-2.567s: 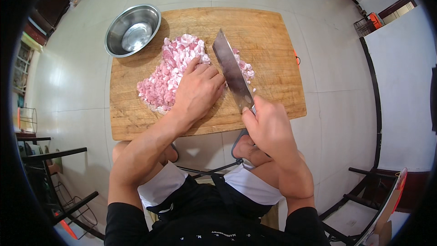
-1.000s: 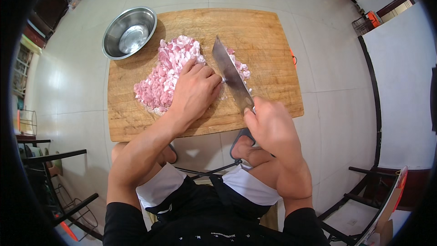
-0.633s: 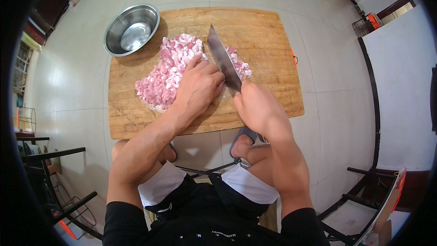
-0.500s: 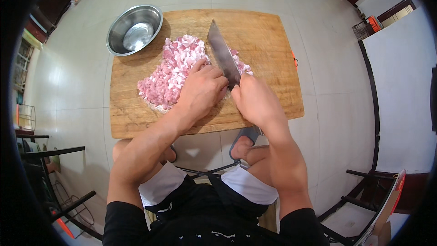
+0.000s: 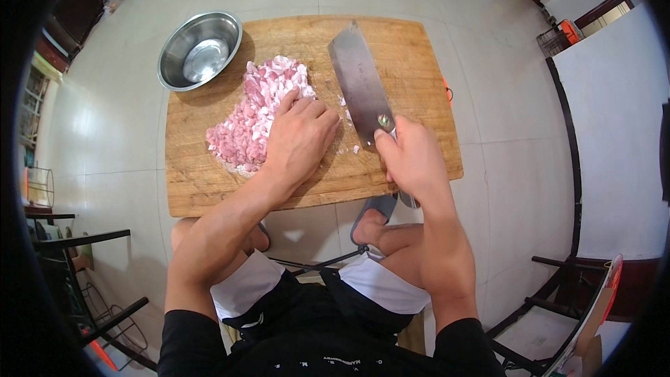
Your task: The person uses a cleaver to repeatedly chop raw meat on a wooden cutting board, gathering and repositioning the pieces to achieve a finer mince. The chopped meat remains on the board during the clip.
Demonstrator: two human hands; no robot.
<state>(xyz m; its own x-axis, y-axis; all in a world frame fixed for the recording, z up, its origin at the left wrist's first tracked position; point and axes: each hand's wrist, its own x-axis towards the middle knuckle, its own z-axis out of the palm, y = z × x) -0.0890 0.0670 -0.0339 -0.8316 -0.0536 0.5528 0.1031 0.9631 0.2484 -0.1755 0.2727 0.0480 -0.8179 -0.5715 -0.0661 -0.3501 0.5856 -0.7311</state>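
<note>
A wide cleaver (image 5: 359,78) is in my right hand (image 5: 417,159), whose fingers wrap round its handle. Its blade points away from me, broad face turned up, over the right half of a wooden cutting board (image 5: 412,52). My left hand (image 5: 301,136) presses with bent fingers on the right edge of a heap of chopped pink meat (image 5: 255,108); the palm hides part of the heap. Between that hand and the blade lie a few small meat scraps (image 5: 356,149). What lies under the blade is hidden.
At the board's far left corner stands a metal bowl (image 5: 202,52), with nothing seen in it. Below the near edge are my knees and a grey slipper (image 5: 377,209). Dark-framed chairs stand at the left (image 5: 84,237) and right (image 5: 558,307).
My right hand has moved right with the cleaver, and the blade has tilted so that its face shows more. The left hand has shifted slightly left, leaving a gap to the blade.
</note>
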